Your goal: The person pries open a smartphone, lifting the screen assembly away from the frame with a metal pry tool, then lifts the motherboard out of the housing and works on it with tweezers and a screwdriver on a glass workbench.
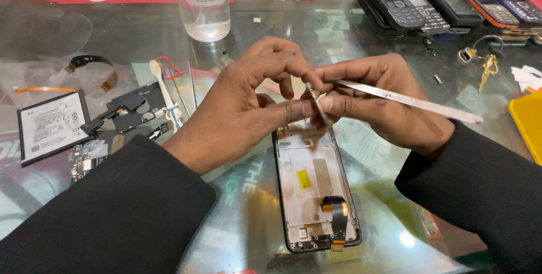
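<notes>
A small metal part [319, 107] is pinched in the left hand [248, 101]. Tweezers [406, 100] are gripped by the right hand [384, 101]. Both are held above the opened phone [316, 195] on the surface [395, 31].

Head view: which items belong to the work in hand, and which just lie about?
In hand: left hand, right hand, metal tweezers, opened phone frame.
Lying about: battery, removed black parts, liquid bottle, keypad phones, keys.

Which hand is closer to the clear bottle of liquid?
Left. The left hand lies just below the bottle; the right hand is farther off, lower right.
</notes>
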Action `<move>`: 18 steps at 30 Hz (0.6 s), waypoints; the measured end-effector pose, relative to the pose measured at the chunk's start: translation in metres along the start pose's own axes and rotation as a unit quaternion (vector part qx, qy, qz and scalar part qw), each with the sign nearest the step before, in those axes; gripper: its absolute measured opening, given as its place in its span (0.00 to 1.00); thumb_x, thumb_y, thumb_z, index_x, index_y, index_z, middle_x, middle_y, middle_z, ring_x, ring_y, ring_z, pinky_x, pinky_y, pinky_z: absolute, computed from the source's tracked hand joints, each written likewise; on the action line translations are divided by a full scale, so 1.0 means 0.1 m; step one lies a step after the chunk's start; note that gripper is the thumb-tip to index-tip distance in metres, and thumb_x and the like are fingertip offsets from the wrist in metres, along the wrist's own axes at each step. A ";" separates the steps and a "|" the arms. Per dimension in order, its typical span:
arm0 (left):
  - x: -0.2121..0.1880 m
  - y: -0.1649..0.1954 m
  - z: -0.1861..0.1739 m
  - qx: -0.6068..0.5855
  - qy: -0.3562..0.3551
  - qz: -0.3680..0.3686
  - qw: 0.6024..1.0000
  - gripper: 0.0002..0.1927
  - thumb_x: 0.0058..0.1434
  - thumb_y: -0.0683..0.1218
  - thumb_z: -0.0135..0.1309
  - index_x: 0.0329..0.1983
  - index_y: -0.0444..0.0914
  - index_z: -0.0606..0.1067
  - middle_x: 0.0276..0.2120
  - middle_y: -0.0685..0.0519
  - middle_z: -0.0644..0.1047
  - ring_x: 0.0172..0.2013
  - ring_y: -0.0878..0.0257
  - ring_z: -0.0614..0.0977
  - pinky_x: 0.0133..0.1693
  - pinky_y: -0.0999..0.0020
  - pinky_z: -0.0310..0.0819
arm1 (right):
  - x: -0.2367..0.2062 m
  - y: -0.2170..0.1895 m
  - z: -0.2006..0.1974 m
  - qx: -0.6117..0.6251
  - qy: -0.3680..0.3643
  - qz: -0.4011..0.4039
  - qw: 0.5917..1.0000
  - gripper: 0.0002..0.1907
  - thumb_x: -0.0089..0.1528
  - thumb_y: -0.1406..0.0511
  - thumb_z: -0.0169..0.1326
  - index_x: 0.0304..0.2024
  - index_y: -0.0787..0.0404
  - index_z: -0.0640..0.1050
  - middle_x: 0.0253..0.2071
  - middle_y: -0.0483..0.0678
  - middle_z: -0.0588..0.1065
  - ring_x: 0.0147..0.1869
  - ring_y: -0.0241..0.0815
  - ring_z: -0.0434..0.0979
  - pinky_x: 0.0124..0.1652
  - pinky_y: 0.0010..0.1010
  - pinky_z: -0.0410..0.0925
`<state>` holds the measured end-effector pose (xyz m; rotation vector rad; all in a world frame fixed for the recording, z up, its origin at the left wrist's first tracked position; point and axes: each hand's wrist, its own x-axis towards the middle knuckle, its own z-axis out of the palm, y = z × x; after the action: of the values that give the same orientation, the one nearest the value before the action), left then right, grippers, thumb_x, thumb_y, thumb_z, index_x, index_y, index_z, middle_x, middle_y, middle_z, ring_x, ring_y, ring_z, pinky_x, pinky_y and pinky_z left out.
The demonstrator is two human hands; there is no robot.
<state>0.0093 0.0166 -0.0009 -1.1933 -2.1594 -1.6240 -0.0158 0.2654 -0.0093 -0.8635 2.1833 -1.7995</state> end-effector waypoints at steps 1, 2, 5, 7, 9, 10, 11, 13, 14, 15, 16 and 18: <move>0.00 0.00 0.02 -0.002 0.004 -0.011 1.000 0.09 0.64 0.40 0.62 0.46 0.34 0.78 0.49 0.52 0.73 0.45 0.69 0.77 0.42 0.73 0.77 | 0.00 0.01 0.00 -0.042 0.002 -0.006 0.999 0.19 0.63 0.74 0.57 0.57 0.74 0.78 0.46 0.58 0.81 0.46 0.38 0.80 0.44 0.30 0.76; -0.01 -0.01 0.03 -0.004 0.007 -0.022 1.000 0.07 0.64 0.41 0.63 0.42 0.34 0.79 0.50 0.52 0.73 0.44 0.70 0.78 0.40 0.73 0.78 | 0.00 0.02 -0.01 0.000 -0.014 -0.001 1.000 0.18 0.63 0.74 0.57 0.56 0.75 0.78 0.44 0.59 0.81 0.45 0.41 0.82 0.44 0.32 0.78; 0.01 -0.03 0.02 -0.083 0.026 -0.131 0.988 0.07 0.66 0.43 0.60 0.43 0.35 0.80 0.36 0.57 0.81 0.34 0.74 0.78 0.34 0.77 0.76 | -0.01 0.02 -0.02 0.115 -0.030 0.012 0.993 0.15 0.65 0.72 0.55 0.53 0.76 0.78 0.40 0.61 0.82 0.41 0.47 0.87 0.43 0.37 0.81; 0.01 -0.02 0.02 -0.070 0.034 -0.134 0.988 0.08 0.65 0.43 0.60 0.44 0.35 0.81 0.32 0.58 0.81 0.31 0.76 0.77 0.30 0.78 0.73 | -0.01 0.01 -0.04 0.176 0.003 0.018 0.984 0.16 0.66 0.70 0.53 0.52 0.77 0.78 0.40 0.61 0.82 0.37 0.48 0.86 0.38 0.38 0.81; 0.01 -0.01 0.00 -0.058 0.035 -0.152 0.986 0.09 0.64 0.44 0.60 0.43 0.36 0.83 0.28 0.58 0.81 0.27 0.77 0.75 0.27 0.78 0.70 | -0.02 -0.01 -0.05 0.212 -0.011 0.012 0.977 0.18 0.69 0.65 0.50 0.50 0.78 0.78 0.39 0.61 0.81 0.37 0.46 0.85 0.38 0.35 0.79; 0.01 -0.01 0.01 -0.055 0.031 -0.169 0.984 0.09 0.63 0.45 0.60 0.42 0.36 0.84 0.27 0.58 0.81 0.25 0.77 0.74 0.25 0.79 0.68 | -0.03 -0.01 -0.06 0.229 -0.017 0.011 0.973 0.20 0.70 0.63 0.48 0.49 0.78 0.78 0.39 0.61 0.81 0.36 0.45 0.84 0.37 0.34 0.78; 0.01 -0.02 0.02 -0.051 0.024 -0.186 0.981 0.10 0.62 0.45 0.60 0.41 0.36 0.84 0.25 0.58 0.81 0.23 0.77 0.74 0.24 0.79 0.67 | -0.03 -0.01 -0.05 0.203 -0.016 0.008 0.979 0.17 0.68 0.66 0.51 0.50 0.79 0.78 0.39 0.62 0.81 0.36 0.45 0.83 0.36 0.34 0.78; 0.03 -0.02 0.00 -0.075 0.023 -0.212 0.974 0.11 0.63 0.46 0.57 0.42 0.35 0.85 0.22 0.56 0.80 0.19 0.75 0.72 0.20 0.78 0.65 | -0.02 -0.01 -0.05 0.149 -0.016 0.000 0.989 0.13 0.65 0.74 0.56 0.50 0.80 0.79 0.38 0.62 0.80 0.34 0.45 0.82 0.34 0.34 0.77; 0.03 -0.03 -0.01 -0.088 0.023 -0.226 0.970 0.13 0.64 0.46 0.56 0.42 0.34 0.85 0.21 0.55 0.80 0.16 0.74 0.71 0.19 0.78 0.64 | -0.02 -0.01 -0.05 0.132 -0.013 0.005 0.991 0.13 0.64 0.74 0.56 0.49 0.79 0.79 0.37 0.62 0.80 0.33 0.44 0.82 0.33 0.33 0.77; 0.03 -0.03 -0.02 -0.107 0.020 -0.223 0.969 0.13 0.64 0.45 0.55 0.43 0.33 0.85 0.22 0.55 0.80 0.17 0.74 0.71 0.19 0.77 0.64 | -0.02 -0.02 -0.05 0.115 -0.010 0.010 0.993 0.13 0.63 0.74 0.57 0.49 0.79 0.80 0.36 0.62 0.81 0.32 0.44 0.82 0.32 0.32 0.77; 0.03 -0.04 -0.02 -0.126 0.016 -0.219 0.967 0.15 0.64 0.45 0.53 0.44 0.32 0.85 0.23 0.54 0.81 0.17 0.74 0.71 0.19 0.77 0.65 | -0.02 -0.02 -0.05 0.098 -0.007 0.014 0.995 0.13 0.63 0.75 0.57 0.48 0.78 0.80 0.36 0.62 0.81 0.31 0.43 0.82 0.31 0.31 0.77; 0.03 -0.05 -0.02 -0.155 0.011 -0.218 0.963 0.16 0.64 0.44 0.50 0.45 0.29 0.84 0.24 0.53 0.81 0.17 0.74 0.71 0.19 0.76 0.65 | -0.02 -0.02 -0.06 0.092 0.003 0.014 0.996 0.13 0.62 0.75 0.57 0.48 0.78 0.80 0.36 0.61 0.81 0.31 0.43 0.82 0.31 0.31 0.77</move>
<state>0.0032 0.0155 -0.0019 -0.7879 -2.3341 -2.2081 -0.0162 0.2709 -0.0064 -0.7847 1.9832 -1.9543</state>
